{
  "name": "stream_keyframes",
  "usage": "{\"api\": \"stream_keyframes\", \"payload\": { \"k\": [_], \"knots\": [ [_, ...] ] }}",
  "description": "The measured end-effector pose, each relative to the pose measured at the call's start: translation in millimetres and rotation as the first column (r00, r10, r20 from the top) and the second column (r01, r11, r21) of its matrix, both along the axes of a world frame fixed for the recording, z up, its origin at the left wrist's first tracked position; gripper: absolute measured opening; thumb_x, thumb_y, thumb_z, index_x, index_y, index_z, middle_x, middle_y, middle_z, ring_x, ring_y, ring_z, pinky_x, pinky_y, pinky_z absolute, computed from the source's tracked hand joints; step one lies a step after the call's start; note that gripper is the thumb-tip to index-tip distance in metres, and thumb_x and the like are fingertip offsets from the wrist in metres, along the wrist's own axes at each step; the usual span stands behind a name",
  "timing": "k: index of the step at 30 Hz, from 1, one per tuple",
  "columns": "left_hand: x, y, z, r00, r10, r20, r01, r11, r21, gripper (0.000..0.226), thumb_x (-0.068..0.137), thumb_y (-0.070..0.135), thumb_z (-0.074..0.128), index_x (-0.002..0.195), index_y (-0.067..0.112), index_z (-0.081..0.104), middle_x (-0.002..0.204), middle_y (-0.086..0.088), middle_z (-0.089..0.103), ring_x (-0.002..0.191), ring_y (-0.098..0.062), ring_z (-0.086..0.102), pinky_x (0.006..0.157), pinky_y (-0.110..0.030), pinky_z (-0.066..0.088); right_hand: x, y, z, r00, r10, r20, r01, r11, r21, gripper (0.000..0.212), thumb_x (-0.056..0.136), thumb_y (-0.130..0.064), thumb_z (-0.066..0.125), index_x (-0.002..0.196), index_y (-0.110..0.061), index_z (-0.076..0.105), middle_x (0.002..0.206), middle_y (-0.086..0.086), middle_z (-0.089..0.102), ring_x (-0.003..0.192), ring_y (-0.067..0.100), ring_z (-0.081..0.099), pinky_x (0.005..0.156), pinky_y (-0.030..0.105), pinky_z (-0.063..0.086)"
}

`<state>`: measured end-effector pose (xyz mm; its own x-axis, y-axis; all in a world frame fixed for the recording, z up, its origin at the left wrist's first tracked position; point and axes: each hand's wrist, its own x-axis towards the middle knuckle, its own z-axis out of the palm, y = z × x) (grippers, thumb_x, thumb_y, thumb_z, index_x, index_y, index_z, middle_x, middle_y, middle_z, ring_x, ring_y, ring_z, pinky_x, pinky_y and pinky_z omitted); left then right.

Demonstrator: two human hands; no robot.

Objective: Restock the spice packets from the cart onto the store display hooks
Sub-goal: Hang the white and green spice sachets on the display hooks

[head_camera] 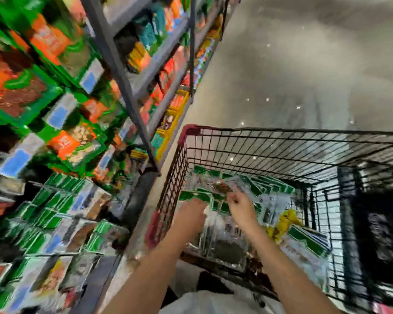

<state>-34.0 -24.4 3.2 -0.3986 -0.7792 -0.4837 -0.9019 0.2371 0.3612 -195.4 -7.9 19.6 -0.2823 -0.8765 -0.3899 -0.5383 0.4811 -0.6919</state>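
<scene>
Reaching down past our white shirt (213,302), we had both bare forearms stretched into the cart (281,130), a dark wire basket with a red corner guard. Our left hand (190,217) lay knuckles-up on the heap (222,236) of clear spice packets near the cart's left wall. Its fingertips were sunk in the film and blurred, so we could not tell whether it gripped anything or only rested there.

Just beside it and a little farther in, our right hand (242,208) had its fingers curled together, pinching the near edge of one packet (226,185). That packet was clear with brown contents and was raised slightly above the heap. Its long axis ran away from us toward the cart's far wall, leaning a little left. Blur hid which end carried the header.

Around it the heap lay in overlapping layers, flat or leaning, with green headers pointing several ways. A yellow bag (284,223) sat among them toward the right wall.

To our left, outside the cart, the display (55,209) held rows of green-topped packets hanging close together, long axes downward. Beyond it, grey shelves (159,60) carried orange, green and teal goods, all smeared by motion. A pale speckled floor (304,64) stretched past the cart's far wall.
</scene>
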Motion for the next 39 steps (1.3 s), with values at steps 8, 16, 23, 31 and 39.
{"api": "stream_keyframes", "payload": {
  "k": [8,16,23,31,39],
  "knots": [
    [-30.7,-8.0,-67.5,0.978,-0.13,0.163,0.088,0.966,0.244,0.05,0.095,0.016,0.043,0.143,0.01,0.038,0.152,-0.011,0.031,0.137,-0.031,0.035,0.109,-0.045,0.036,-62.4,23.1,-79.2,0.998,-0.018,-0.055,0.04,0.894,0.447,0.045,0.094,-0.024,0.056,0.13,0.002,0.047,0.13,0.018,0.053,0.113,0.031,0.055,0.087,0.035,0.047],
    [-34.8,-10.2,-116.2,0.978,-0.047,0.203,-0.037,0.92,0.391,0.058,0.097,0.025,0.046,0.148,0.004,0.027,0.153,-0.019,0.024,0.132,-0.035,0.041,0.106,-0.043,0.039,-78.4,44.2,-157.2,0.969,-0.226,0.102,0.141,0.84,0.524,0.093,0.067,-0.054,0.076,0.136,-0.008,0.036,0.142,0.018,0.041,0.127,0.035,0.044,0.107,0.049,0.039],
    [-29.5,-9.3,-124.3,0.988,0.079,0.131,-0.127,0.9,0.416,0.048,0.095,0.012,0.045,0.141,0.001,0.034,0.155,-0.012,0.025,0.138,-0.028,0.033,0.109,-0.039,0.032,-63.6,44.8,-142.5,0.874,-0.463,0.149,0.29,0.742,0.604,0.074,0.077,-0.031,0.078,0.136,-0.005,0.041,0.132,0.01,0.056,0.116,0.029,0.057,0.1,0.045,0.047],
    [-22.7,-12.4,-110.6,0.975,0.193,0.114,-0.223,0.883,0.412,0.036,0.102,0.012,0.035,0.133,-0.004,0.046,0.137,-0.019,0.046,0.122,-0.03,0.049,0.098,-0.034,0.04,-96.7,26.0,-122.2,0.83,-0.504,0.24,0.358,0.809,0.466,0.052,0.081,-0.033,0.073,0.123,-0.008,0.056,0.122,0.011,0.063,0.107,0.028,0.062,0.096,0.048,0.05],
    [-13.6,-19.7,-95.6,0.77,0.637,-0.034,-0.581,0.723,0.374,0.039,0.103,0.021,0.037,0.136,0.002,0.045,0.135,-0.019,0.051,0.12,-0.033,0.05,0.099,-0.036,0.041,-45.3,3.9,-99.7,0.854,-0.378,0.357,0.194,0.868,0.457,0.031,0.091,-0.017,0.063,0.121,-0.009,0.058,0.108,0.001,0.066,0.091,0.016,0.064,0.087,0.034,0.053]
  ]
}}
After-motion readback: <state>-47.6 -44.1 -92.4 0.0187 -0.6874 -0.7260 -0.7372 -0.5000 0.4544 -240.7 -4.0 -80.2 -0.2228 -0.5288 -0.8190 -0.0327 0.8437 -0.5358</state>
